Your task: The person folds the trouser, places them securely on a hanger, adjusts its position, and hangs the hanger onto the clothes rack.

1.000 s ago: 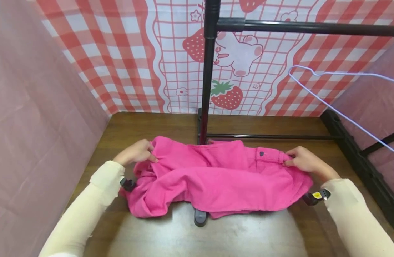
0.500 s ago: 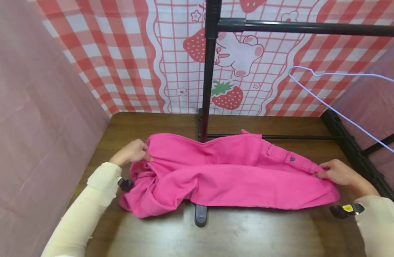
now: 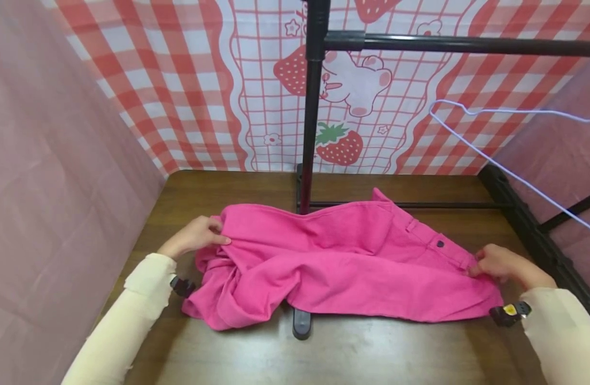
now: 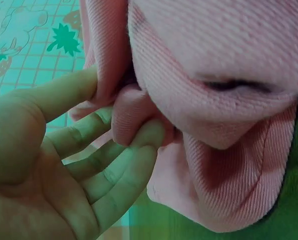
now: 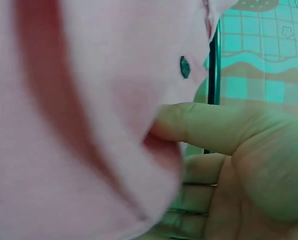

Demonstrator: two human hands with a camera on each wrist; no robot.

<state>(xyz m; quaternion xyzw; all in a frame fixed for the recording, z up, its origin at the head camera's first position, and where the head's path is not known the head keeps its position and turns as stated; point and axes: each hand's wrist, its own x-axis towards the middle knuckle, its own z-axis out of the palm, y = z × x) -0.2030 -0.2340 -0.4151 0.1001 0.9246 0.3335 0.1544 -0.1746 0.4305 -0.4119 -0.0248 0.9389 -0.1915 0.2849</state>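
Observation:
A pair of pink trousers (image 3: 343, 283) lies sideways and bunched across the foot of a black rack. Its waistband, with belt loops and a dark button (image 3: 440, 244), slopes down toward the right. My left hand (image 3: 194, 235) pinches the folded cloth at the left end; the left wrist view shows folds (image 4: 134, 115) between thumb and fingers. At the right end, my right hand (image 3: 504, 264) grips the waistband. In the right wrist view its thumb (image 5: 193, 122) presses on the pink cloth near the button, with the other fingers partly behind the fabric.
Behind the trousers rises the rack's black upright (image 3: 313, 128), its foot (image 3: 302, 323) sticking out in front. A pale purple hanger (image 3: 497, 163) hangs at the right. The brown wooden tabletop (image 3: 227, 184) ends at a checked strawberry cloth (image 3: 175, 96); a pink curtain (image 3: 59, 187) borders the left.
My right hand has moved right and slightly down with the waistband, stretching the trousers wider, then shifted slightly back left. My left hand moved a little left, still holding its end.

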